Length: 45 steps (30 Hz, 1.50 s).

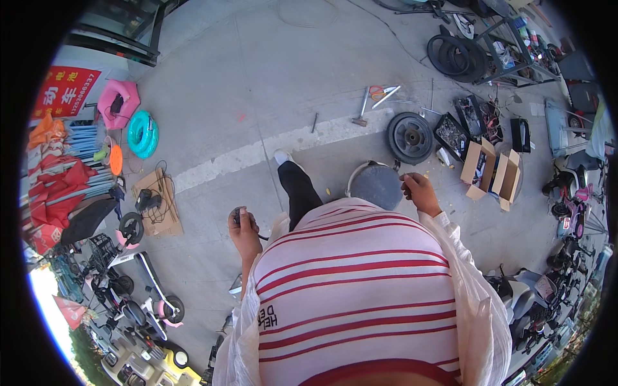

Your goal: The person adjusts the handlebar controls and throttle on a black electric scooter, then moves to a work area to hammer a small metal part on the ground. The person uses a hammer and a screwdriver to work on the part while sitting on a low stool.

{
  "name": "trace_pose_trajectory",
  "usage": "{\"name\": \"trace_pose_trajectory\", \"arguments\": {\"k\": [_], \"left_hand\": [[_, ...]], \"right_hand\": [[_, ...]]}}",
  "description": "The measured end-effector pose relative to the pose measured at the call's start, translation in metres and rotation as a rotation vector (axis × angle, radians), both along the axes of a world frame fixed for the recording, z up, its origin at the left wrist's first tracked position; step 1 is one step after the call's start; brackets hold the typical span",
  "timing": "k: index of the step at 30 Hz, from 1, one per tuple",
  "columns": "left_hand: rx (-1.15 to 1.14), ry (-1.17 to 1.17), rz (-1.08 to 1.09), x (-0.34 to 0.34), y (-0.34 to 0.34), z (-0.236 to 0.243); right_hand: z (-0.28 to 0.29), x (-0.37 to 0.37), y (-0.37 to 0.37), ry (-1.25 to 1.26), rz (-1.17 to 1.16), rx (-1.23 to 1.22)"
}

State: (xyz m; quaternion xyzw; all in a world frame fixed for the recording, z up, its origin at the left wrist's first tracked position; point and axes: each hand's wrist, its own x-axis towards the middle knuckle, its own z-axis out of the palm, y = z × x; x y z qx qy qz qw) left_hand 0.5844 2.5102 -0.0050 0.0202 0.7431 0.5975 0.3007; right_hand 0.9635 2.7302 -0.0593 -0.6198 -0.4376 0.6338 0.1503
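Right of frame centre, the round grey-topped object (375, 186) lies just left of the curled right hand (420, 192), the nearer one, its hold unclear; farther left, the left hand (244, 233) grips a small dark object (237, 217).

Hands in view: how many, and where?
2: the left hand, left of the striped shirt, holds a small dark object; the right hand is just right of the round grey object, contact unclear. No other hands show.

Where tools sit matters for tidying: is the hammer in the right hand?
No, the hammer lies on the floor, apart from the right hand.
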Motion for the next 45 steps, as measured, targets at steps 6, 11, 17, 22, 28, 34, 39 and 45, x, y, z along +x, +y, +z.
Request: {"name": "trace_pose_trajectory", "arguments": {"k": [6, 11, 17, 22, 28, 34, 39, 45], "left_hand": [[0.110, 0.072, -0.066, -0.195, 0.081, 0.013], [0.049, 0.120, 0.047, -0.331, 0.096, 0.014], [-0.004, 0.031, 0.012, -0.385, 0.141, 0.013], [0.019, 0.016, -0.209, -0.391, 0.191, 0.012], [0.047, 0.045, -0.317, -0.393, 0.239, 0.018], [0.012, 0.102, -0.361, -0.407, 0.298, 0.022], [-0.088, 0.167, -0.477, -0.414, 0.371, 0.029], [-0.026, 0.140, -0.615, -0.416, 0.517, 0.019]], "right_hand": [[-0.009, -0.142, 0.033, -0.078, -0.049, -0.091], [0.014, -0.249, 0.076, -0.179, 0.298, 0.109], [-0.011, -0.268, 0.077, -0.370, 0.159, 0.158], [-0.024, -0.268, 0.053, -0.438, 0.159, 0.126], [-0.060, -0.261, 0.047, -0.441, 0.012, 0.026], [-0.103, -0.247, 0.065, -0.459, -0.302, -0.203], [-0.135, -0.250, 0.091, -0.480, -0.444, -0.375], [-0.197, -0.262, 0.139, -0.646, -0.287, -0.475]]}}
